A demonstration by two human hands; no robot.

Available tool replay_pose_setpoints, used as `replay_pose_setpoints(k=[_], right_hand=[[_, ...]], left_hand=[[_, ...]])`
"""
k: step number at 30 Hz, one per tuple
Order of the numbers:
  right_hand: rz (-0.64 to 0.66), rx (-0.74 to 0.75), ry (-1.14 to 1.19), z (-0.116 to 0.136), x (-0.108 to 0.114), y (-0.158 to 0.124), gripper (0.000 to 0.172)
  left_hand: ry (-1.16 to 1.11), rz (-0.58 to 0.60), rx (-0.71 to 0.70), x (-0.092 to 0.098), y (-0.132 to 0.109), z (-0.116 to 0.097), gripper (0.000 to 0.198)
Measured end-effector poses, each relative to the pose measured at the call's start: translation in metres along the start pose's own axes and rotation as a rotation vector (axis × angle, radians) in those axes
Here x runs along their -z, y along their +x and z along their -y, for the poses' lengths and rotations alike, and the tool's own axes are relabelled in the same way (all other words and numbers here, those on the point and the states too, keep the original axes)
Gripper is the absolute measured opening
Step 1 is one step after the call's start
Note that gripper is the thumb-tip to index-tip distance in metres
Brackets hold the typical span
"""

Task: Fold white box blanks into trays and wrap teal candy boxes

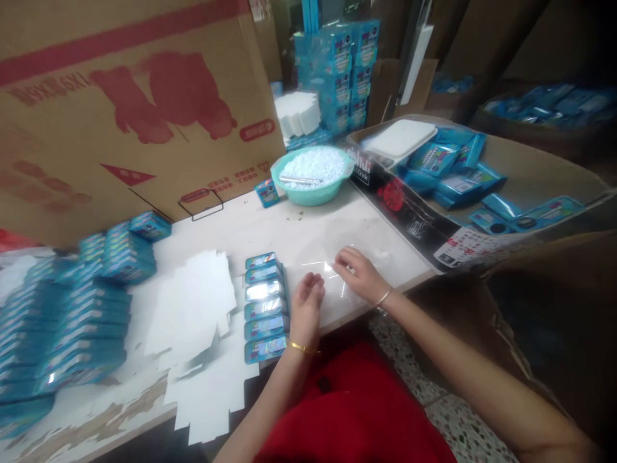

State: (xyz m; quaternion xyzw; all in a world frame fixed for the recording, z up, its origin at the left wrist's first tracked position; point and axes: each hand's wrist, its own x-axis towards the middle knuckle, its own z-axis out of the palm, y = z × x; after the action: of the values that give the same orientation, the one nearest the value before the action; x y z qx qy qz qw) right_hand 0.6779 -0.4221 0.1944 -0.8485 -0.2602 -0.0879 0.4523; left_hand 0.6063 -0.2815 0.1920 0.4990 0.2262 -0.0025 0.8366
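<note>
A row of several small blue packets [264,307] lies on the white table [270,231], wrapped in shiny film. My left hand [305,307] rests edge-on against the right side of that row, fingers together and slightly curled. My right hand [359,273] lies a little further right, fingers bent and pressing on a sheet of clear plastic film [337,270] spread flat on the table. Both wrists carry bracelets.
Flat white card blanks [197,321] lie left of the row. Stacks of blue packets [67,315] fill the far left. A teal bowl of white pellets [312,173] stands at the back. A cardboard tray of blue packets [457,173] sits right, a large carton [130,109] behind.
</note>
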Motion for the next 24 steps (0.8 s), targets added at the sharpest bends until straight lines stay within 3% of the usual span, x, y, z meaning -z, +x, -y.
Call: replay_pose_setpoints(k=[3, 6, 8, 12, 15, 20, 24], right_hand=[[0.044, -0.046, 0.052, 0.000, 0.003, -0.017, 0.021], [0.238, -0.093, 0.121, -0.005, -0.003, -0.042, 0.065], [0.256, -0.129, 0.109, -0.011, -0.015, -0.056, 0.068], [0.009, -0.254, -0.068, -0.022, -0.042, -0.065, 0.039], [-0.056, -0.249, -0.101, -0.028, -0.051, -0.057, 0.028], [-0.189, -0.173, -0.091, -0.011, -0.026, -0.035, 0.026], [-0.357, -0.009, -0.244, 0.018, 0.002, -0.015, 0.028]], left_hand=[[-0.090, 0.046, 0.113, -0.009, -0.001, 0.005, 0.040], [-0.089, 0.128, 0.197, -0.016, 0.001, 0.010, 0.043], [-0.052, 0.162, 0.221, -0.018, 0.004, 0.016, 0.042], [0.024, 0.162, 0.169, -0.017, 0.010, 0.029, 0.027], [0.083, 0.158, 0.144, -0.012, 0.016, 0.036, 0.025], [0.207, 0.109, 0.105, -0.010, 0.025, 0.042, 0.038], [0.295, 0.164, 0.065, -0.016, -0.002, 0.014, 0.044]])
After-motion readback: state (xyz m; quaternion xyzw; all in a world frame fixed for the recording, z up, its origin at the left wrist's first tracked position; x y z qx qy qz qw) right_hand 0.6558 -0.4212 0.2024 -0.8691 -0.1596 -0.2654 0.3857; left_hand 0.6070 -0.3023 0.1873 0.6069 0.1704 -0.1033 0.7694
